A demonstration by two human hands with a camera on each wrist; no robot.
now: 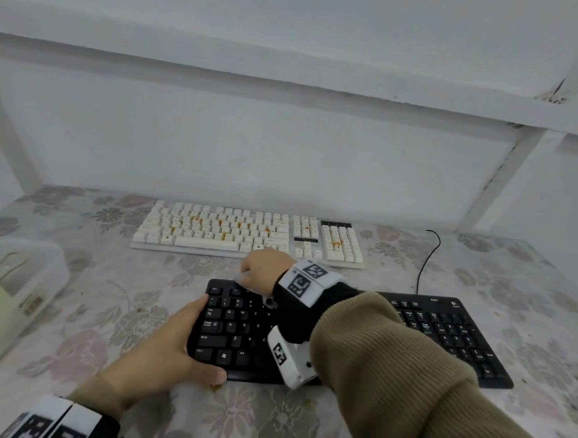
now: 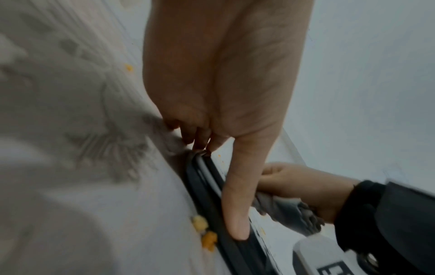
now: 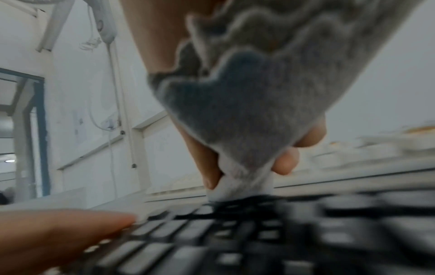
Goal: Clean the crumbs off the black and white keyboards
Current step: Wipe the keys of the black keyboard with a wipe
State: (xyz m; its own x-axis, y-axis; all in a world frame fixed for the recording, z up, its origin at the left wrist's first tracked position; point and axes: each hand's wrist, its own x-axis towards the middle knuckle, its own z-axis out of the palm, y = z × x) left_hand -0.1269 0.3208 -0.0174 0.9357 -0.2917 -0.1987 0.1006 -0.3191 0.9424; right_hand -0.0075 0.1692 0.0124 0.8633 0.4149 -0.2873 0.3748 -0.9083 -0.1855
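The black keyboard point(image 1: 441, 329) lies near me on the floral tablecloth. My left hand point(image 1: 178, 342) grips its left end, thumb along the front edge and fingers at the far corner. My right hand point(image 1: 266, 267) pinches a grey cloth point(image 3: 247, 104) and presses its tip onto the top-left keys. The left wrist view shows the left hand point(image 2: 223, 93) on the black keyboard's edge point(image 2: 204, 182) and orange crumbs point(image 2: 204, 232) on the cloth beside it. The white keyboard point(image 1: 215, 229) lies behind, with orange crumbs point(image 1: 223, 236) scattered among its keys.
A clear plastic box point(image 1: 20, 284) stands at the left table edge. A black cable point(image 1: 427, 256) runs from the black keyboard toward the back right. A white shelf frame point(image 1: 498, 180) stands over the table against the wall.
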